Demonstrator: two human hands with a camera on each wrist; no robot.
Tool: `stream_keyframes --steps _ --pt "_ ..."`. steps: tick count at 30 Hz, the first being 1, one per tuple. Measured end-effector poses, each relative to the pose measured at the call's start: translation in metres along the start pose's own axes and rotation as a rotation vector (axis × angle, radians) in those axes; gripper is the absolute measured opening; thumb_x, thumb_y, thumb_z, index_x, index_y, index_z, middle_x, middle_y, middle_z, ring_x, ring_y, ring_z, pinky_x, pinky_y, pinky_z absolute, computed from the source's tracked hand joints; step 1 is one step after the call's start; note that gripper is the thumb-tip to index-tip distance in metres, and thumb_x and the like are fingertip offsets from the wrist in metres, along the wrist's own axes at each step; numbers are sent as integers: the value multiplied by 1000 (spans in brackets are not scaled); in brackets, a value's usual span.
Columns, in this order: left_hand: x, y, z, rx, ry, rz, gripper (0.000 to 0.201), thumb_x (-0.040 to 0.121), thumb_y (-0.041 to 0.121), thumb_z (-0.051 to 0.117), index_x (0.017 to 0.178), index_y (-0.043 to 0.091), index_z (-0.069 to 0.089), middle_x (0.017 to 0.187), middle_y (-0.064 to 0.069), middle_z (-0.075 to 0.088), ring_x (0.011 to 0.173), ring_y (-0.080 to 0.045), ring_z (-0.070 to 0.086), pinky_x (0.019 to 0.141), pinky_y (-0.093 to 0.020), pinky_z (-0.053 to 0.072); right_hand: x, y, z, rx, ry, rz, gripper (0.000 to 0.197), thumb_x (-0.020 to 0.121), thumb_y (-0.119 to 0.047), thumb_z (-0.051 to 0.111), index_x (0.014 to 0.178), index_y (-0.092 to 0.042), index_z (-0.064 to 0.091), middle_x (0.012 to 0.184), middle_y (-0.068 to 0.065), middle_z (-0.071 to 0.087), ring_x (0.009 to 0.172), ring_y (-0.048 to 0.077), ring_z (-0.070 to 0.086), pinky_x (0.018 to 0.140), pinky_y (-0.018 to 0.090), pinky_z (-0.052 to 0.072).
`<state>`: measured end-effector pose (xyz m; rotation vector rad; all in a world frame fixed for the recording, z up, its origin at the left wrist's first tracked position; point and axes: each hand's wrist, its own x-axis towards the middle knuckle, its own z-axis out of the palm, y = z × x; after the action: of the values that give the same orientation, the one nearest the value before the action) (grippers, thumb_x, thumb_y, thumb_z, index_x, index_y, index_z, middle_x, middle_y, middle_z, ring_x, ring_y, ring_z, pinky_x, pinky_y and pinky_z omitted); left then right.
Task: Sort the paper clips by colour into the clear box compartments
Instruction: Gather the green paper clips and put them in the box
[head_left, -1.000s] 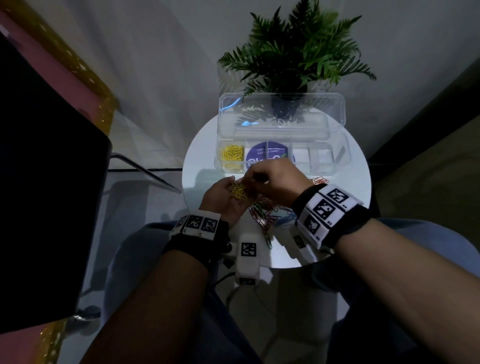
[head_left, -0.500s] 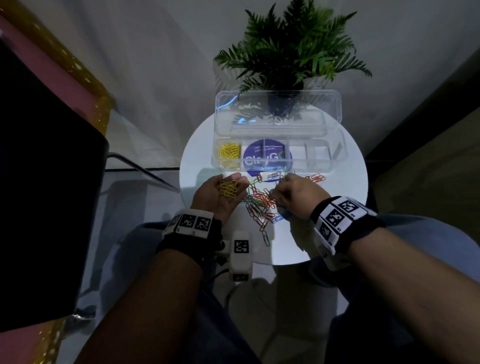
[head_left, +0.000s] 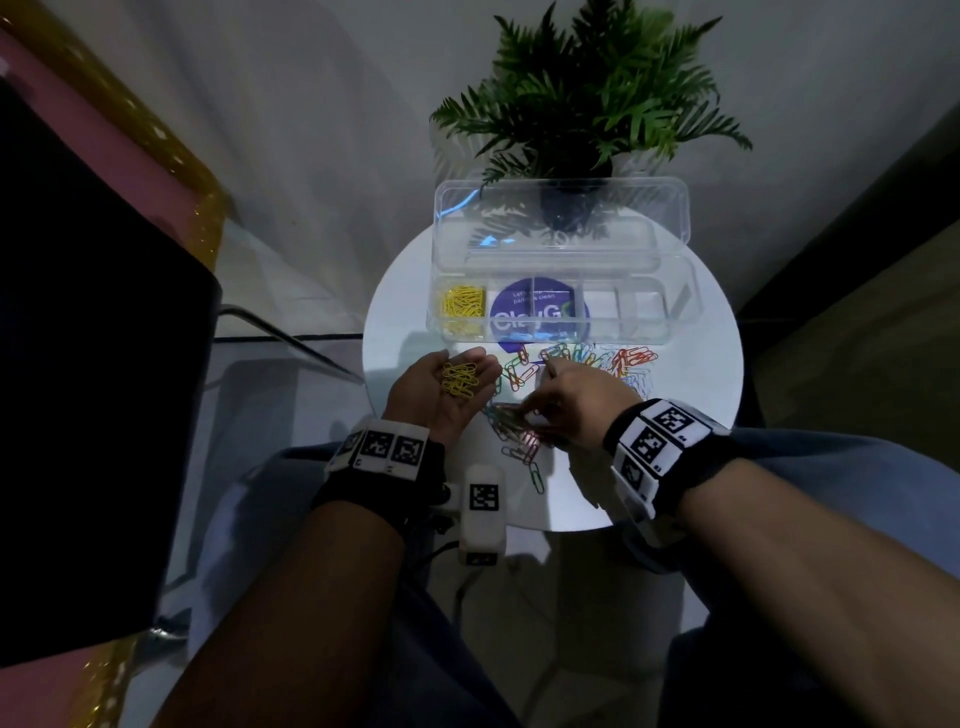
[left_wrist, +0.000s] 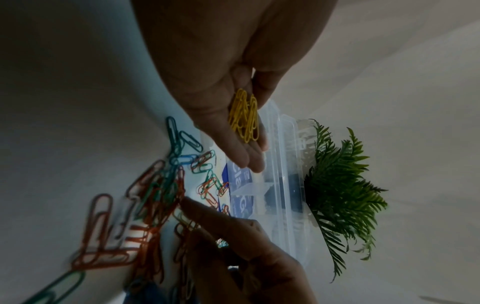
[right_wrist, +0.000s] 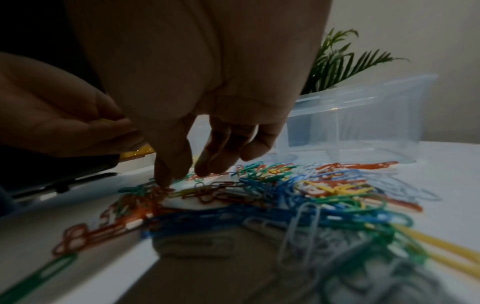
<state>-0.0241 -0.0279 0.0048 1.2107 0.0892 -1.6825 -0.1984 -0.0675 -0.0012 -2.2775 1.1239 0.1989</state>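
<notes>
My left hand lies palm up over the table's left part, fingers fairly straight, carrying a small heap of yellow clips. My right hand reaches down into the mixed pile of coloured clips; its spread fingertips touch red and green clips, and I see none pinched. The clear box stands behind the pile with its lid up. Its leftmost compartment holds yellow clips; the others look bare.
The small round white table ends close around the pile. A purple round label shows through the box. A potted fern stands behind the lid. A black chair is at the left. My knees are under the table's near edge.
My right hand left the left palm, went right to the pile, and now its fingers spread over the clips nearer me. The left hand stayed palm up with the yellow clips.
</notes>
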Motion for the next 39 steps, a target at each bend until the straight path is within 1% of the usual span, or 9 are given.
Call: stream_keyframes --steps 5,13,23,26,29,32,35,37,39 --pt "1 2 -1 10 -9 -14 43 100 25 26 87 5 61 69 -8 72 62 -14 71 66 -22 55 2 9 4 130 207 133 21 90 -20 57 107 -20 68 113 6 54 103 24 56 87 31 44" --pt "1 1 0 24 2 -7 43 100 24 26 87 4 61 69 -8 72 62 -15 71 79 -26 48 8 3 6 17 89 118 32 84 -37 63 112 -23 64 118 2 51 109 21 54 89 29 44" --pt "3 0 0 44 16 1 43 100 24 26 87 4 61 69 -8 72 63 -14 71 76 -26 51 15 0 14 74 173 126 24 91 -22 48 99 -5 63 106 14 53 94 31 58 80 33 45" --pt "3 -2 2 68 17 -7 43 100 24 26 86 5 61 69 -7 72 63 -13 71 68 -23 54 7 6 3 306 340 161 11 85 -21 61 86 -11 64 97 8 52 84 22 56 76 29 42" --pt "3 -4 7 73 15 -7 43 101 25 26 85 5 61 67 -6 71 61 -12 70 71 -24 52 -3 22 -16 513 527 221 8 80 -20 69 76 -20 62 88 0 57 70 9 52 72 21 40" --pt "4 -6 10 40 10 -12 43 101 25 28 89 3 62 68 -8 72 60 -15 70 62 -23 56 -12 38 -28 575 572 255 10 80 -14 66 74 -19 59 76 0 62 58 4 51 56 8 37" --pt "5 -7 14 31 2 -29 42 101 25 28 91 2 61 68 -10 72 58 -16 70 58 -23 56 -24 51 -32 423 501 261 10 82 -8 62 79 -18 59 70 -3 57 62 16 51 57 11 35" --pt "5 -9 19 32 -15 -46 43 101 25 27 90 1 61 67 -10 72 56 -16 70 55 -23 56 -30 58 -28 264 313 297 17 81 -5 58 76 -19 65 67 -8 55 73 20 56 64 17 35" --pt "5 -10 23 42 -18 -54 44 101 25 26 90 1 61 67 -10 72 55 -16 70 54 -23 56 -34 62 -20 145 170 348 19 82 -4 57 80 -16 71 78 -1 62 88 24 61 72 21 40"
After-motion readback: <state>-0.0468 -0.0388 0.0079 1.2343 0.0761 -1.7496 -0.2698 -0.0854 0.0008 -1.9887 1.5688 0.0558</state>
